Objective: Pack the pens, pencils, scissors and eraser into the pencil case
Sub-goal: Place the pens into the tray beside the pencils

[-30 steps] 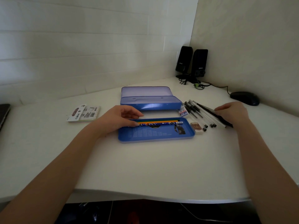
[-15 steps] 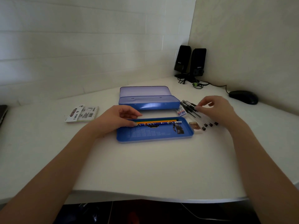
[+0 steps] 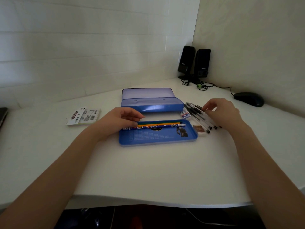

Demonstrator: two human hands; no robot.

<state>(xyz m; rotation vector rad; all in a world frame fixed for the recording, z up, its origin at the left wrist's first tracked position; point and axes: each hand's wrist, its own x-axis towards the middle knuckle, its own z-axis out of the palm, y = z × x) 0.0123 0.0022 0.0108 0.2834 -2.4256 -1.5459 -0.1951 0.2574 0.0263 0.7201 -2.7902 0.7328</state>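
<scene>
A flat blue pencil case tray (image 3: 156,138) lies in front of me with three pencils (image 3: 165,125) along its far edge. Behind it stands the blue case body (image 3: 151,106), its lid (image 3: 146,92) open. My left hand (image 3: 115,121) rests with its fingers on the left ends of the pencils. Several black-tipped pens (image 3: 196,113) lie in a bundle to the right of the tray. My right hand (image 3: 222,111) covers them, its curled fingers pinching their far ends. A 2B eraser (image 3: 185,114) and a small brown-topped block (image 3: 198,129) lie beside the tray. No scissors are visible.
A printed card pack (image 3: 83,116) lies on the white desk to the left. Two black speakers (image 3: 194,63) with cables stand in the far corner, and a black mouse (image 3: 248,98) sits by the right wall. A dark object (image 3: 3,116) pokes in at the left edge.
My right hand has slid left and away along the pens, from their near right side to their far ends. My left hand has stayed on the pencils.
</scene>
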